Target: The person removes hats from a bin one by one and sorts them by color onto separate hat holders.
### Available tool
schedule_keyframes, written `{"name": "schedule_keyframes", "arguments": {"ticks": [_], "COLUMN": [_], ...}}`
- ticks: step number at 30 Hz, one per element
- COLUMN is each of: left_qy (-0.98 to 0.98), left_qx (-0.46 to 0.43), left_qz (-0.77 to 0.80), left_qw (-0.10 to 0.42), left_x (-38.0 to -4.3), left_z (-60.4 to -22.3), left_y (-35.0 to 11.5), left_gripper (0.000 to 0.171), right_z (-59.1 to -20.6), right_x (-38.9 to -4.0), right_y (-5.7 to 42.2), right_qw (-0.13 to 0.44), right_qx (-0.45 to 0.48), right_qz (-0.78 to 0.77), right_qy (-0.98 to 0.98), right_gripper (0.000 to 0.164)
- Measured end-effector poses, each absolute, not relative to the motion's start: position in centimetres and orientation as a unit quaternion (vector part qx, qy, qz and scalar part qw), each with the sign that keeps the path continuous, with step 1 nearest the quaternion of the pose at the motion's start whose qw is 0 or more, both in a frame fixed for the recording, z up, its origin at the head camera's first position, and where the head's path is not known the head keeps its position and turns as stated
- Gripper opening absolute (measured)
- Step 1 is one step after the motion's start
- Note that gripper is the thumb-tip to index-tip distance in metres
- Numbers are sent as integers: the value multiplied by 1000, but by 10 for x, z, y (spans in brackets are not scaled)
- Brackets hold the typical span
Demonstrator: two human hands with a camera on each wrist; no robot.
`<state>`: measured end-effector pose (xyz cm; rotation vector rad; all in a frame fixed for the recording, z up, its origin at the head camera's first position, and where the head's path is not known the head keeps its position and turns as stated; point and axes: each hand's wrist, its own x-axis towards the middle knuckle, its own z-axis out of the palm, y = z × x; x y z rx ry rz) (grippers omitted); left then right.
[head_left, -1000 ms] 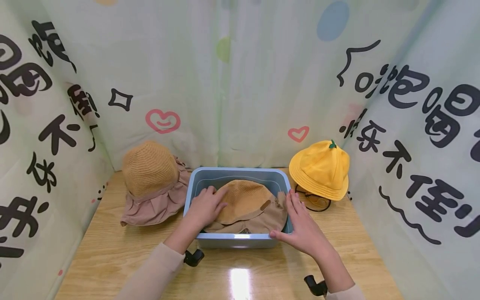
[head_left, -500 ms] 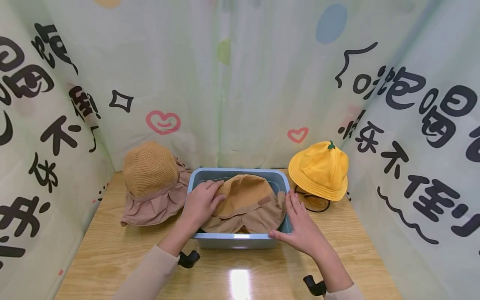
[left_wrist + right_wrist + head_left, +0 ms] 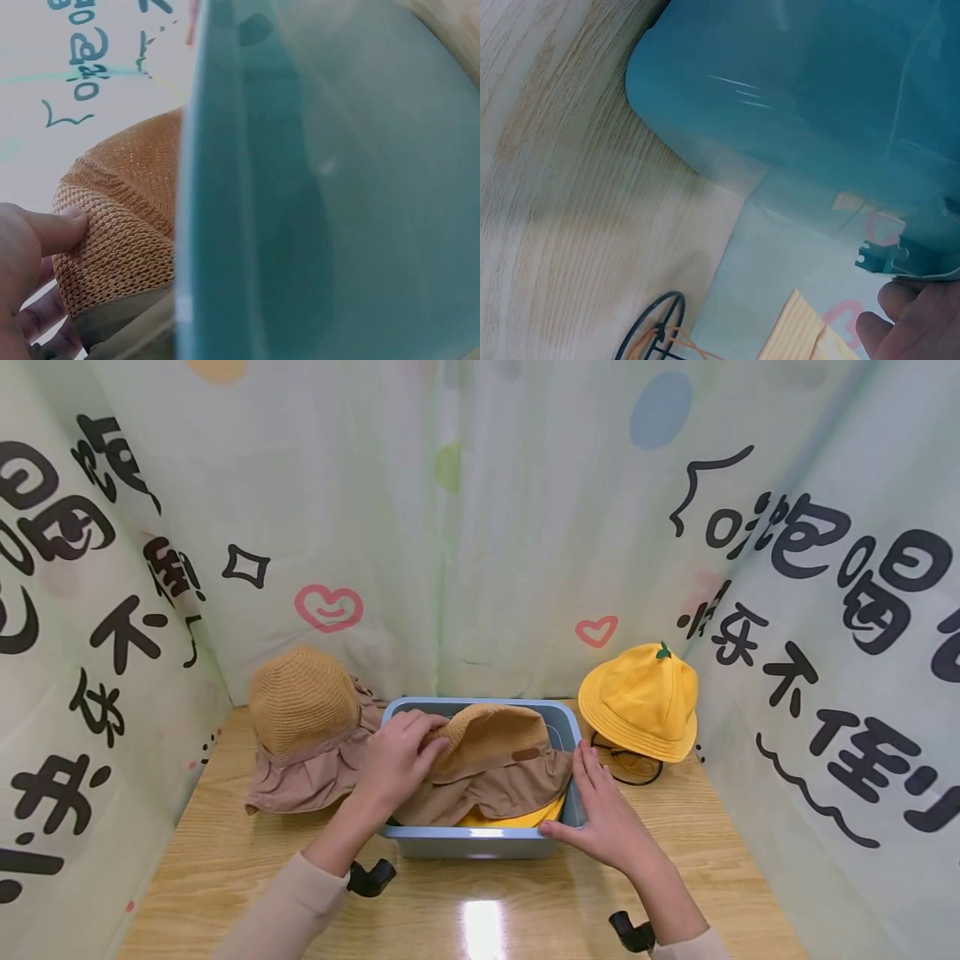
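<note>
Straw hat, L hand pinching, R hand on bin

On the head feed I have my left hand back-side up in a pinch, the left fingers pointing to the right and the left thumb nearer me, just beside them. Behind those fingers, my left forearm slants back to the lower left into a left sleeve.

My right hand keeps its right fingers straight and together, pointing forward; the right thumb spreads leftward, behind their tips. Behind them, my right forearm angles to the lower right.
</note>
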<state>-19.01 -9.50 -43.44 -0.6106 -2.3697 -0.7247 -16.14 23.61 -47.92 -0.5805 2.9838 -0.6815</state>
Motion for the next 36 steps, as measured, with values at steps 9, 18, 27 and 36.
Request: {"name": "schedule_keyframes", "arguments": {"ticks": [9, 18, 27, 36], "left_qy": [-874, -860, -837, -820], "left_qx": [-243, -253, -245, -229], "left_qz": [-281, -283, -303, -314], "left_qw": [312, 342, 384, 420], "left_x": [-186, -180, -175, -171], "left_z": [-411, -386, -360, -336], "left_y": [-95, -99, -110, -129], "left_gripper": [17, 17, 16, 18], "right_z": [-482, -482, -482, -481], "right_x": [-162, -162, -162, -162], "right_y": [237, 236, 236, 236], "right_qw": [15, 13, 20, 18], "right_qx": [-185, -186, -184, -186], "right_qz": [-216, -222, -225, -221], "right_qy": [959, 957, 957, 957], "right_gripper": [125, 124, 124, 120]}}
